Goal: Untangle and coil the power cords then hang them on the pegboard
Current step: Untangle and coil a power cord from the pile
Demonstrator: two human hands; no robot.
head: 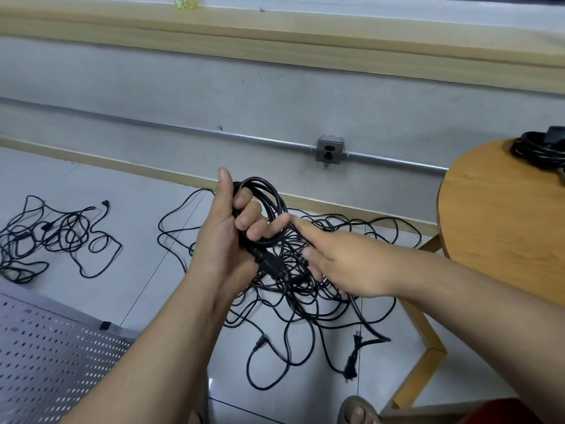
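Note:
My left hand grips a coiled black power cord at chest height, its fingers curled through the loops, and a black connector hangs below the palm. My right hand reaches in from the right, index finger straight and touching the coil's right side; the cord's loose end runs down under this hand to a plug on the floor. Below both hands lies a big tangle of black cords. A second tangle lies on the floor at the left. The white pegboard fills the lower left corner.
A round wooden table stands at the right, with a coiled black cord on its far edge. A grey wall with a metal conduit and a socket box runs behind. My sandalled foot shows at the bottom.

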